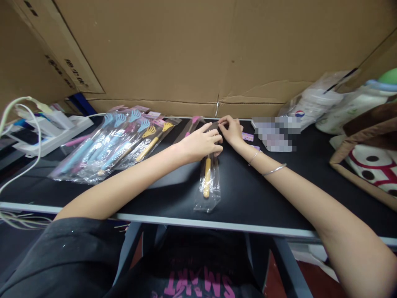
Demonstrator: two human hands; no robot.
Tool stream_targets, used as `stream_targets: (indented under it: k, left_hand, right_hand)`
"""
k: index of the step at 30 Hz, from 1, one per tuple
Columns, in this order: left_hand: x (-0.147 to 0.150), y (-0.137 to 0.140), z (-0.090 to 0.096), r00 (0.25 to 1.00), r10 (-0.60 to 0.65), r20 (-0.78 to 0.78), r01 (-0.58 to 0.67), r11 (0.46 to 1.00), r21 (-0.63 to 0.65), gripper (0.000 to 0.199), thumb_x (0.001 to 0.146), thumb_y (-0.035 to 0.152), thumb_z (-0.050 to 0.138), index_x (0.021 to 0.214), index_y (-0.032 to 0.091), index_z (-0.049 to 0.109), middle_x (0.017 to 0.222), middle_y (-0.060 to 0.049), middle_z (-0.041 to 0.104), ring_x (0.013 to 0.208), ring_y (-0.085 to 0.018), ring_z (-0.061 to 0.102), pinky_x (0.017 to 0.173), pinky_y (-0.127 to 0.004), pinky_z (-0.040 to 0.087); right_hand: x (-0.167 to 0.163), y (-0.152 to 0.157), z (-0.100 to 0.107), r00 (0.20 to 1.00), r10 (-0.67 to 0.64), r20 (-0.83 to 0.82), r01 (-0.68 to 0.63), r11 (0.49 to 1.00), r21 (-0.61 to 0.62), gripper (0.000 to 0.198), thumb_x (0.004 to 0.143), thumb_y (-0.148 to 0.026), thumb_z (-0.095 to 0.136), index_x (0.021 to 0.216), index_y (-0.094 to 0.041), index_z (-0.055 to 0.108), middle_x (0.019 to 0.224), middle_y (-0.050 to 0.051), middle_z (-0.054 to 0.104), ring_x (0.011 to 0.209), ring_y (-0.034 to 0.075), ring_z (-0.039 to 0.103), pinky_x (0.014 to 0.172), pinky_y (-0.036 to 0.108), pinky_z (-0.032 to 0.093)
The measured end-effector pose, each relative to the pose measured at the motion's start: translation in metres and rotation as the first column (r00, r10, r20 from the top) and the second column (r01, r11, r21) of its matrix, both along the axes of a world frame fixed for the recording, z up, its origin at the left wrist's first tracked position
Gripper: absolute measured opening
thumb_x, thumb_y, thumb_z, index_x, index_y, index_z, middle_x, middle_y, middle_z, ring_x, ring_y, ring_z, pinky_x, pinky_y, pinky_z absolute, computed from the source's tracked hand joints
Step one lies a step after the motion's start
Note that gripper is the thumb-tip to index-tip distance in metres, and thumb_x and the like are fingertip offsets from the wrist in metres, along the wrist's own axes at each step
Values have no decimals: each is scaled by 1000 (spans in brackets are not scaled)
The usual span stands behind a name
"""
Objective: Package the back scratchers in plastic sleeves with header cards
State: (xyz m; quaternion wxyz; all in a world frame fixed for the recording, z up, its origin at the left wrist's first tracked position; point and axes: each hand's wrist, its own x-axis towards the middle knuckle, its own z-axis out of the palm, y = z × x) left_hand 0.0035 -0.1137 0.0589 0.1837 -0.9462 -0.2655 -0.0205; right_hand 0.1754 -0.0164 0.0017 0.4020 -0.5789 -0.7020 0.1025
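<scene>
A yellow back scratcher (207,176) lies in a clear plastic bag (211,203) on the black table, its handle towards me. My left hand (201,144) rests over the upper part of this bag, fingers slightly bent and apart, hiding the scratcher's head. At the bag's top end, my right hand (232,131) pinches the plastic edge between thumb and forefinger. Just left of my hands lies a bagged pink back scratcher (194,120), partly covered by my left hand. Small purple cards (247,136) lie by my right wrist.
Several bagged blue back scratchers (119,120) and yellow ones (151,142) overlap on the left. Beyond them stands a white power strip (46,138) with cables. Cardboard (186,54) walls the back. A bagged cup (319,103) and a brown-handled bag (369,128) stand on the right.
</scene>
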Motion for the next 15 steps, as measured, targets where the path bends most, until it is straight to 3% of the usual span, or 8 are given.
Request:
stream_targets:
  k: [5, 15]
  left_hand:
    - [-2, 4, 4, 999, -29, 17, 29, 1000, 2, 20, 94, 18, 54, 97, 23, 73, 120, -5, 72, 118, -22, 58, 115, -43, 33]
    - [3, 9, -1, 986, -165, 26, 164, 986, 37, 27, 96, 19, 42, 98, 23, 69, 105, -9, 74, 113, -22, 57, 107, -39, 37]
  right_hand:
    - [2, 4, -2, 998, -3, -58, 3, 1000, -7, 9, 85, -18, 54, 89, -26, 58, 97, 4, 75, 110, 27, 60, 99, 48, 38]
    - [2, 12, -7, 992, -7, -125, 18, 996, 84, 22, 87, -18, 43, 103, -27, 57, 90, 3, 70, 103, 24, 61, 95, 43, 45]
